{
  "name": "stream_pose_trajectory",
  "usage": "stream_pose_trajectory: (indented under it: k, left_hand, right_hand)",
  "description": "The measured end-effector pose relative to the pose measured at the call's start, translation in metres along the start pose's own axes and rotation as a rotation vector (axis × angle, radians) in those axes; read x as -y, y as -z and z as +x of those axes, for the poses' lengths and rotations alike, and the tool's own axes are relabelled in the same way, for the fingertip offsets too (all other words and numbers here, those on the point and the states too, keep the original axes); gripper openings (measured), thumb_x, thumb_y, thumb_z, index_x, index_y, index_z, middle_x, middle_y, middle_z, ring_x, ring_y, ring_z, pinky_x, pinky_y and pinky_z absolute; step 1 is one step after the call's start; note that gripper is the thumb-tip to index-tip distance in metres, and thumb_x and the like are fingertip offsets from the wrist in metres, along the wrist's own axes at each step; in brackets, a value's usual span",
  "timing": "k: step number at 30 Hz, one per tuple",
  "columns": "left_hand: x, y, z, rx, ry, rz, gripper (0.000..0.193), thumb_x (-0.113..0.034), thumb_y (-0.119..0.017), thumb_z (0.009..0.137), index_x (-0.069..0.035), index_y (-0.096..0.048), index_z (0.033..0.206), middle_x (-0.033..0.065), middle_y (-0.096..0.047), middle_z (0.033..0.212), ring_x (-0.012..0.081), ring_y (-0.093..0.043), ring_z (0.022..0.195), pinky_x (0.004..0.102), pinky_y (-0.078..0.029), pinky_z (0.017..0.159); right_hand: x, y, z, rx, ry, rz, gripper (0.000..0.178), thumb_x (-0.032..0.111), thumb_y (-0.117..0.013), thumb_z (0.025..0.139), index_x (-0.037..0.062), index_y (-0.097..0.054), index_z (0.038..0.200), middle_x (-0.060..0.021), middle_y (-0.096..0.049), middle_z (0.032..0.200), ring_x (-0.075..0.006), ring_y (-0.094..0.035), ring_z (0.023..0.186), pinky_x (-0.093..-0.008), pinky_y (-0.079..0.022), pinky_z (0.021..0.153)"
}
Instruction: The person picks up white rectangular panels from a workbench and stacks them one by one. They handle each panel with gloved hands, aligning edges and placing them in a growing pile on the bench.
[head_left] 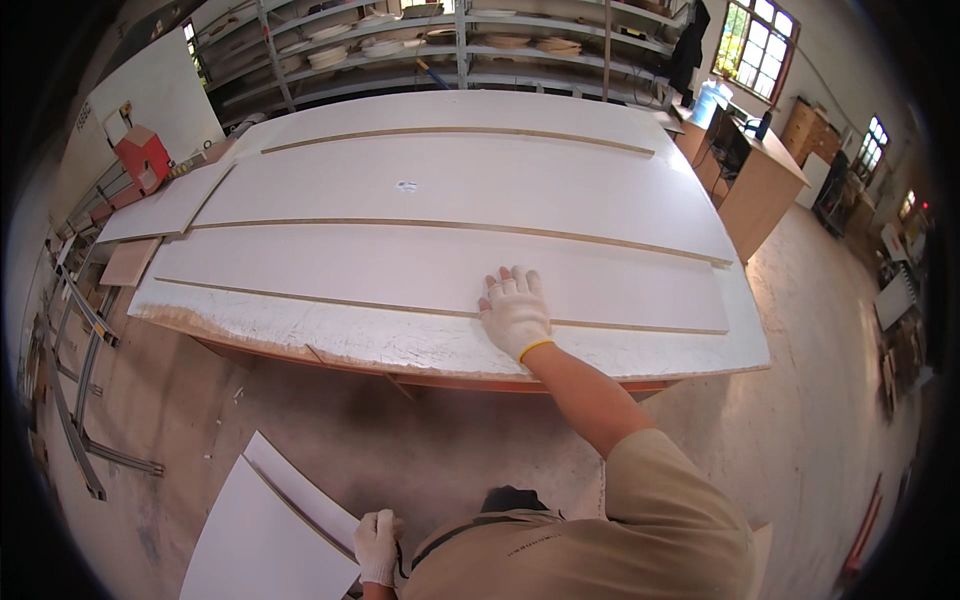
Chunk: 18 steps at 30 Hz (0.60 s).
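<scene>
My right hand (516, 308), in a white knitted glove with a yellow cuff and bare fingertips, lies flat with fingers spread. It rests across the front edge of the nearest white board (620, 290), a long panel with a thin brown edge. Behind that board lies a wider white board (480, 185) with a small label. A third white board (440, 112) is at the far side. Low by my body, my left hand (378, 547), also gloved, has its fingers curled beside the corner of a white panel (265, 535). What those fingers hold, if anything, is hidden.
The boards lie on a large worktable (260, 325) with a worn white top. Another white panel (165, 205) and a red machine part (143, 160) are at the left. Metal rails (90, 390) stand near it. Shelves (370, 45) line the back; a wooden desk (765, 180) stands right.
</scene>
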<state>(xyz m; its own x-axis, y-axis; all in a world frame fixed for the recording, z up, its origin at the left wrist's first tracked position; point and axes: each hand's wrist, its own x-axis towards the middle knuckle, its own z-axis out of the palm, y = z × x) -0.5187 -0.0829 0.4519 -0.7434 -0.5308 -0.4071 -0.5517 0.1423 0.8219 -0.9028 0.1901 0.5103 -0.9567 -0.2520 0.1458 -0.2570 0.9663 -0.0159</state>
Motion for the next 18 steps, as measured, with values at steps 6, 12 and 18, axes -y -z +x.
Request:
stream_pose_trajectory:
  k: [6, 12, 18]
  left_hand:
    - [0.005, -0.014, 0.007, 0.003, -0.027, 0.018, 0.042, -0.034, -0.065, 0.101, 0.007, -0.072, 0.097, 0.0162, -0.078, 0.084, 0.0211, -0.073, 0.074, 0.0361, -0.059, 0.071]
    - [0.003, -0.028, 0.015, -0.005, -0.057, 0.142, 0.046, -0.039, -0.065, 0.1, 0.006, -0.073, 0.098, 0.0187, -0.077, 0.085, 0.0264, -0.075, 0.08, 0.0411, -0.057, 0.078]
    - [0.001, -0.035, 0.023, -0.047, -0.169, 0.178, 0.045, -0.039, -0.064, 0.102, 0.005, -0.073, 0.102, 0.0197, -0.075, 0.091, 0.0305, -0.075, 0.085, 0.0414, -0.057, 0.079]
  right_hand:
    - [0.001, -0.001, -0.002, -0.074, 0.029, 0.026, 0.058, 0.039, -0.048, 0.108, 0.0035, -0.057, 0.153, -0.0185, -0.05, 0.164, -0.0348, -0.035, 0.153, -0.0501, -0.019, 0.128]
    - [-0.002, 0.003, -0.002, -0.054, 0.041, 0.102, 0.056, 0.036, -0.051, 0.106, 0.0013, -0.06, 0.149, -0.0209, -0.052, 0.161, -0.0375, -0.036, 0.152, -0.0516, -0.02, 0.129]
    - [0.0, 0.004, -0.002, -0.063, 0.07, 0.113, 0.055, 0.034, -0.054, 0.103, 0.0028, -0.06, 0.149, -0.0188, -0.052, 0.162, -0.0365, -0.04, 0.151, -0.052, -0.021, 0.129]
